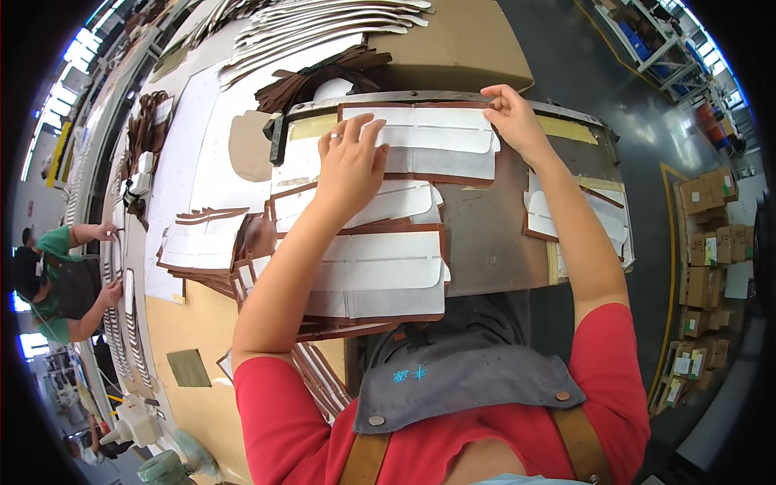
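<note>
A rectangular panel with brown leather-like edges and white backing (424,139) lies flat on the worktop in front of me. Over its left end is my left hand (349,162), fingers bent and apart, the tips by the upper left edge. My right hand (515,121) is at the panel's upper right corner; its thumb meets the edge and the bent fingers stand apart from it. Closer to me, a stack of similar brown-edged white panels (380,263) lies under my left forearm, which hides part of it.
More panels are stacked at the left (206,238), and a smaller pile (578,214) lies beside my right forearm. Brown strips (323,77) and layered white-brown pieces (315,32) lie at the far side, near a cardboard box (457,44). A co-worker (69,275) works at the left.
</note>
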{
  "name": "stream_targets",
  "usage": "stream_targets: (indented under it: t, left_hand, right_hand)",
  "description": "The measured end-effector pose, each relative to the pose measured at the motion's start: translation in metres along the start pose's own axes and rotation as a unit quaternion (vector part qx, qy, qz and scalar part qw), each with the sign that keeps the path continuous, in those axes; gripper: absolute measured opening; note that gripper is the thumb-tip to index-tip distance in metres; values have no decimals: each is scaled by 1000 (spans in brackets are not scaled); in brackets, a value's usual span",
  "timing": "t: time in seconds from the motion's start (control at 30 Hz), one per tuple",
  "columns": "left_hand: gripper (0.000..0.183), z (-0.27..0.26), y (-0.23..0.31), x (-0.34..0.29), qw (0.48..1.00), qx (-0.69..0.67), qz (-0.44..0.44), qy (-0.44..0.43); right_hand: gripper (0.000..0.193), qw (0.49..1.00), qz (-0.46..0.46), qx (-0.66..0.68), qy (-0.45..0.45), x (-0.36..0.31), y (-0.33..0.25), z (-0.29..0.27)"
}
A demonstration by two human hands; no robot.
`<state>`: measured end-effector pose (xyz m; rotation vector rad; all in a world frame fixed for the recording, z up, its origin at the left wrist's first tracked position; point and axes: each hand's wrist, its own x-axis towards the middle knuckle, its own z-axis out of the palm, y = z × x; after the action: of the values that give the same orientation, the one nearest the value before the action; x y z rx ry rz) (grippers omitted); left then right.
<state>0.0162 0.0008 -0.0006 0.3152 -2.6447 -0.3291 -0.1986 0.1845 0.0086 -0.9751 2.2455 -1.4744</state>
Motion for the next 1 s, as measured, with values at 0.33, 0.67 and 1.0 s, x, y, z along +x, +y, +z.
stream_targets:
  t: [0.33,0.67,1.0]
  left_hand:
    - [43,23,-13,6,991,122,-5,-57]
    - [42,18,-4,15,991,93,-3,-98]
    - [40,13,2,17,994,90,0,-68]
  right_hand:
    - [29,918,-226,-323,41,-21,10,10]
    - [32,869,-232,-437,28,-33,10,13]
    - [27,889,-211,-405,12,-41,-4,15]
